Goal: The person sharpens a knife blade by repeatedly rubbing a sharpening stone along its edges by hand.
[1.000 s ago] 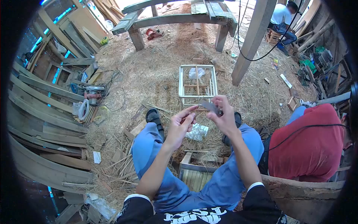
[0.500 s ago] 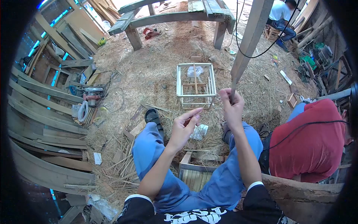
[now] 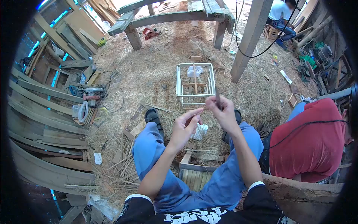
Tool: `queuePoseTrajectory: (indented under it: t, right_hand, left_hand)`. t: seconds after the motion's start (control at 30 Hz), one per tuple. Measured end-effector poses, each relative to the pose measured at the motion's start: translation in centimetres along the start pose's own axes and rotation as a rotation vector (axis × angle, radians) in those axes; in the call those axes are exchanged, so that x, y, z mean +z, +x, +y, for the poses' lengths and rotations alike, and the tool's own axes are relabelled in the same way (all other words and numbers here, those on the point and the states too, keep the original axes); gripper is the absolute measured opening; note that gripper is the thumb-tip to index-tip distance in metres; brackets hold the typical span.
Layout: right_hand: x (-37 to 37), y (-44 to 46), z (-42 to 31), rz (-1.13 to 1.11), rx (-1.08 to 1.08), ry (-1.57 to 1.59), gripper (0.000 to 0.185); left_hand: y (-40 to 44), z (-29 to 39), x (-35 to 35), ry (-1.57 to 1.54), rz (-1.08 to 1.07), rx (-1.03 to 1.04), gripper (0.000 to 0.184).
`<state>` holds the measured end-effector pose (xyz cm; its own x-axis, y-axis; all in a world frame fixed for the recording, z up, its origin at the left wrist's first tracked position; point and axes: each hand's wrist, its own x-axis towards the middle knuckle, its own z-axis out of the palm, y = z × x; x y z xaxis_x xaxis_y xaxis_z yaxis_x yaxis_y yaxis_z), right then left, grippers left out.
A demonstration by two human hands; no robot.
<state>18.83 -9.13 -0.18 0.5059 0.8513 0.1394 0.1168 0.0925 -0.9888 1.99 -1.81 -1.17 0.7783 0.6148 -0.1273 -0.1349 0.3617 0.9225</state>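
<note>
My right hand (image 3: 223, 112) is closed round a thin dark flat blade-like piece (image 3: 217, 95), which points up from between the fingers. To its left, my left hand (image 3: 185, 127) is pinched, its fingertips close to those of the right; what it holds, if anything, is too small to make out. Both hands are above my knees. Beyond them a pale wooden frame (image 3: 179, 81) stands on the straw-covered ground, with a clear plastic bag (image 3: 195, 71) seen through it.
A person in a red shirt (image 3: 304, 143) sits close on the right; another person (image 3: 279, 16) sits far back right. A wooden post (image 3: 249, 46) and a workbench (image 3: 171, 20) stand ahead. A circular saw (image 3: 93, 95) and planks (image 3: 48, 123) are on the left.
My right hand moved out to the right with the blade-like piece, then came back left beside my left hand. The left hand has barely moved.
</note>
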Motion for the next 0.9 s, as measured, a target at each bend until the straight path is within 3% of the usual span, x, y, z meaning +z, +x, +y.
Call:
queuePoseTrajectory:
  t: [0.17, 0.3, 0.4, 0.5, 0.53, 0.63, 0.9]
  right_hand:
    - [-1.2, 0.5, -0.4, 0.291, -0.011, 0.059, 0.021]
    - [-1.4, 0.5, -0.2, 0.219, 0.036, 0.047, 0.018]
    - [-0.3, 0.5, 0.9, 0.165, -0.183, -0.111, 0.019]
    - [0.3, -0.3, 0.5, -0.004, -0.156, -0.387, 0.026]
    - [0.7, -0.6, -0.6, -0.062, -0.131, -0.454, 0.036]
    - [1.8, -1.1, -0.7, -0.13, -0.263, -0.623, 0.037]
    - [2.5, -1.3, -0.5, -0.094, -0.487, -0.635, 0.043]
  left_hand:
    - [-0.2, 0.5, -0.1, 0.123, -0.004, -0.025, 0.031]
    - [-0.1, 0.2, -0.4, 0.173, -0.006, 0.009, 0.031]
    - [-0.3, 0.6, -0.3, 0.087, -0.006, -0.006, 0.031]
    - [-0.1, 0.5, -0.3, 0.014, 0.013, 0.011, 0.03]
    - [-0.1, 0.4, -0.5, -0.018, 0.011, 0.018, 0.03]
    - [0.1, 0.1, -1.0, -0.094, 0.017, 0.04, 0.03]
    - [-0.3, 0.8, -1.6, -0.073, 0.004, 0.038, 0.038]
